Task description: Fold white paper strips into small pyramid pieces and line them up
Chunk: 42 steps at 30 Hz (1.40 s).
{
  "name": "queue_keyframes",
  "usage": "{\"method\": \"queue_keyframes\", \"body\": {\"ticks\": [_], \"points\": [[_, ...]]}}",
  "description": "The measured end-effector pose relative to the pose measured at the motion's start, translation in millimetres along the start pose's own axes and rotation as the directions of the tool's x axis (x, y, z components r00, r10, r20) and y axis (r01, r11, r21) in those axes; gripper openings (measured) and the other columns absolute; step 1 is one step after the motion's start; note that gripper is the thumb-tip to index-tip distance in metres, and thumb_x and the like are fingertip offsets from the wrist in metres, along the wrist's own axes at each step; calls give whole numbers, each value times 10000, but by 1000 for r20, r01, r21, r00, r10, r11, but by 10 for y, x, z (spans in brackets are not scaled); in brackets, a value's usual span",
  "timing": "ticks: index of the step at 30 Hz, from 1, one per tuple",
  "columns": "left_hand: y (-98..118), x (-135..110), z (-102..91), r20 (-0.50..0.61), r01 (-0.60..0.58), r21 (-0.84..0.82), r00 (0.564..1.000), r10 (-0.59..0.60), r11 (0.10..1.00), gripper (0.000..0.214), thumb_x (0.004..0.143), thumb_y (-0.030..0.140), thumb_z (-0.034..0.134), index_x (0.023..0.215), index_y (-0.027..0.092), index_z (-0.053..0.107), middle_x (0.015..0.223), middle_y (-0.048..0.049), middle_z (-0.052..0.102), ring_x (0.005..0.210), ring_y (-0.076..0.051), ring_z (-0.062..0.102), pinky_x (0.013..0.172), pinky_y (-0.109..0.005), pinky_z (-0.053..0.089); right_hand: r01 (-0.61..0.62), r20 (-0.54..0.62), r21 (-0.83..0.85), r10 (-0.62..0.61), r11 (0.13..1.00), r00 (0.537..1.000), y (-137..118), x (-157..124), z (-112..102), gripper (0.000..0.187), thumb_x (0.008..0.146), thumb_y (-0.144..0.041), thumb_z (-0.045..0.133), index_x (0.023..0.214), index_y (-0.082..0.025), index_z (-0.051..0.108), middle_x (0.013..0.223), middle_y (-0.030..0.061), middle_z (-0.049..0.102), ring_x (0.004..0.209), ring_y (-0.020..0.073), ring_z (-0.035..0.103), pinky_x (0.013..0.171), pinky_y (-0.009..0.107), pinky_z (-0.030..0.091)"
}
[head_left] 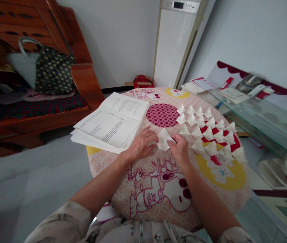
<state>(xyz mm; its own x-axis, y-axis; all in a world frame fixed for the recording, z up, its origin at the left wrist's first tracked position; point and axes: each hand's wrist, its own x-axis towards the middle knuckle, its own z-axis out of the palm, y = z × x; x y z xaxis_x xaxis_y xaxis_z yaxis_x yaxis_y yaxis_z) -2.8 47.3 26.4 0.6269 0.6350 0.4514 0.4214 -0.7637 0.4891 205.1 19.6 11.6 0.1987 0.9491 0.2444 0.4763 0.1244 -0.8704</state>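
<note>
A small white piece of paper lies partly folded on the round table, which has a pink cartoon-dog cloth. My left hand rests flat on the cloth with its fingertips pressing the paper's left edge, fingers stretched out. My right hand pinches the paper's right side between thumb and fingers. Several folded white paper triangles lie in rows just right of my hands.
An open stack of printed sheets lies at the table's left rim. A glass-topped counter with papers and small items stands to the right. A wooden bench with a patterned bag is at left, a white appliance behind.
</note>
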Motion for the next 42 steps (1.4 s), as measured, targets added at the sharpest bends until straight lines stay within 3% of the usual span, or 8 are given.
{"method": "queue_keyframes", "body": {"ticks": [4, 7, 12, 15, 19, 24, 36, 42], "points": [[-33, -23, -11, 95, -59, -19, 994, 61, 998, 308, 747, 46, 540, 934, 222, 710, 981, -39, 708, 1037, -203, 620, 1201, -491, 233, -145, 48, 91, 141, 985, 989, 40, -4, 8, 111, 713, -263, 614, 794, -188, 626, 657, 0, 642, 451, 133, 513, 390, 240, 367], [-80, -51, 18, 188, -71, -54, 979, 80, 996, 285, 749, 23, 522, 847, 209, 714, 932, -46, 720, 985, -196, 642, 1173, -473, 273, -187, 107, 49, 181, 981, 978, 85, 22, -25, 352, 699, -223, 613, 1042, -163, 667, 658, -2, 656, 428, 137, 516, 403, 257, 395], [-143, -89, 79, 228, -59, -97, 970, 80, 994, 265, 769, 11, 514, 835, 181, 707, 924, -73, 723, 947, -199, 659, 1084, -416, 387, 5, 143, -345, 47, 939, 989, 129, 55, -135, 515, 664, -148, 659, 1178, -181, 676, 696, 24, 665, 629, 209, 612, 636, 346, 494], [-143, -93, 87, 209, -59, -133, 974, 86, 989, 338, 751, -14, 502, 931, 166, 723, 973, -98, 722, 967, -211, 656, 972, -364, 470, 175, 151, -503, -114, 847, 982, 70, 12, -161, 503, 681, -110, 669, 1174, -209, 679, 1014, 124, 703, 953, 303, 635, 844, 436, 497], [-116, -90, 67, 214, -88, -131, 970, 115, 987, 494, 731, -20, 507, 1138, 173, 709, 1166, -122, 696, 1090, -237, 636, 969, -366, 484, 430, 369, -462, -272, 776, 889, 10, -50, -141, 465, 738, -49, 580, 1155, -216, 703, 1389, 128, 553, 1215, 321, 527, 1018, 458, 447], [-127, -90, 63, 231, -93, -123, 966, 119, 988, 323, 851, 76, 535, 1085, 180, 732, 1154, -121, 704, 1081, -231, 641, 967, -366, 482, 560, 629, -349, -255, 752, 735, 77, -47, -197, 382, 825, -31, 484, 1008, -214, 765, 1297, 112, 618, 1160, 258, 568, 1019, 401, 468], [-118, 128, 129, 193, 325, -81, 933, -305, 942, 147, 885, 213, 575, 847, 152, 704, 793, -19, 675, 697, -133, 582, 684, -259, 435, 613, 700, -288, -275, 735, 659, 76, -46, -397, 360, 865, -66, 516, 985, -293, 769, 1304, 64, 625, 1196, 262, 572, 1013, 441, 473], [-132, 195, 294, 107, 370, 61, 921, -375, 927, 81, 851, 205, 618, 808, 165, 674, 810, -29, 661, 764, -159, 593, 728, -282, 450, 621, 710, -299, -266, 724, 652, 18, -49, -448, 326, 841, -34, 516, 906, -245, 756, 1230, 95, 619, 1124, 236, 587, 958, 387, 482]]}}
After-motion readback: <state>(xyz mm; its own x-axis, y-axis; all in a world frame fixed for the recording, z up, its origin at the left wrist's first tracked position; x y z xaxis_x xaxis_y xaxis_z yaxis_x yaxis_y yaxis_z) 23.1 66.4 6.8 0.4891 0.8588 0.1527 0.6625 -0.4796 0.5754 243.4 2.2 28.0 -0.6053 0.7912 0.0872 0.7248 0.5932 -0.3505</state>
